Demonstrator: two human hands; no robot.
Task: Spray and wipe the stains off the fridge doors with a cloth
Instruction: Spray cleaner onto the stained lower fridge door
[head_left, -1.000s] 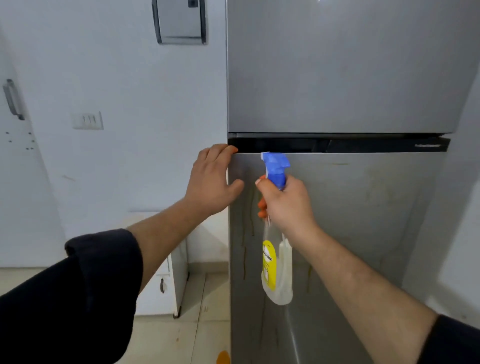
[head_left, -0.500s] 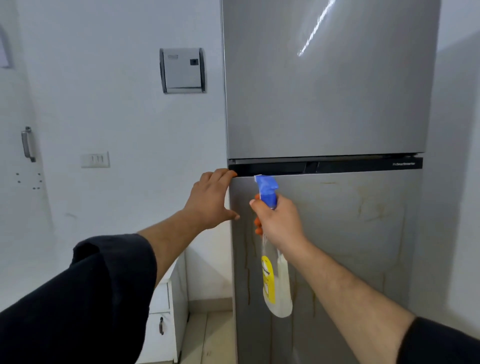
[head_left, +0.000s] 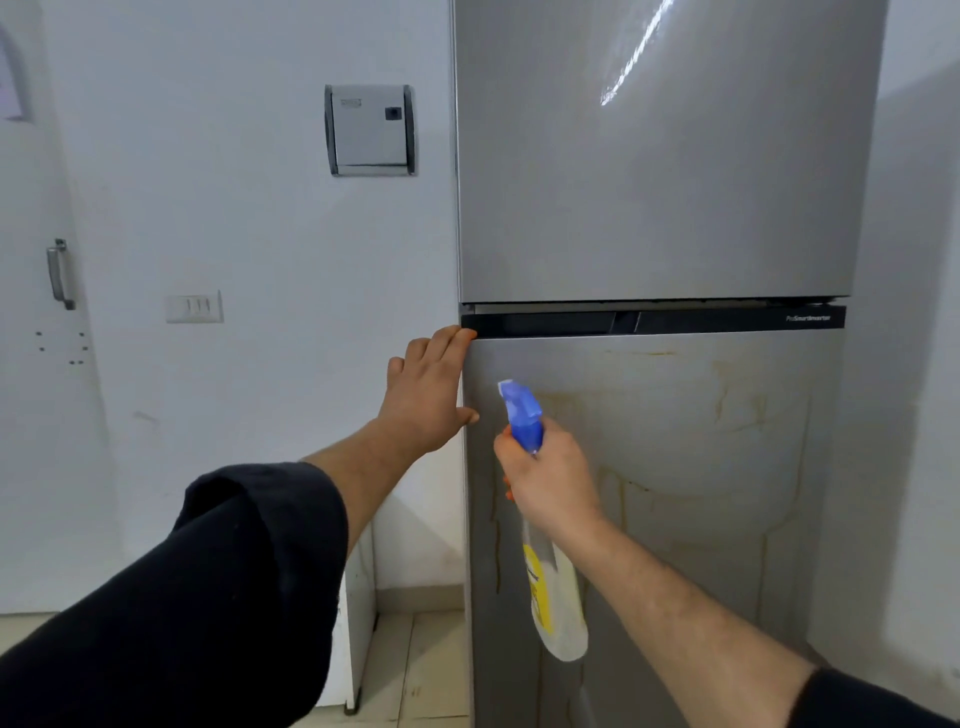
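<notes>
A tall silver fridge fills the right half of the view. Its upper door (head_left: 654, 171) looks clean. Its lower door (head_left: 691, 441) carries yellow-brown streaks and drip marks. My right hand (head_left: 550, 478) grips the neck of a clear spray bottle (head_left: 556, 597) with a blue trigger head and a yellow label, the nozzle tilted up and left toward the lower door. My left hand (head_left: 431, 395) rests on the lower door's top left corner, fingers on the side edge and thumb on the front. No cloth is in view.
A white wall runs left of the fridge with a grey wall box (head_left: 370, 130) and a light switch (head_left: 195, 306). A white door with a metal handle (head_left: 61, 273) is at far left. A low white cabinet (head_left: 358, 613) stands on the tiled floor beside the fridge.
The view has tilted up and pulled back, showing more of the upper door. My right hand and the bottle have dropped lower against the lower door. My left hand stays on the corner.
</notes>
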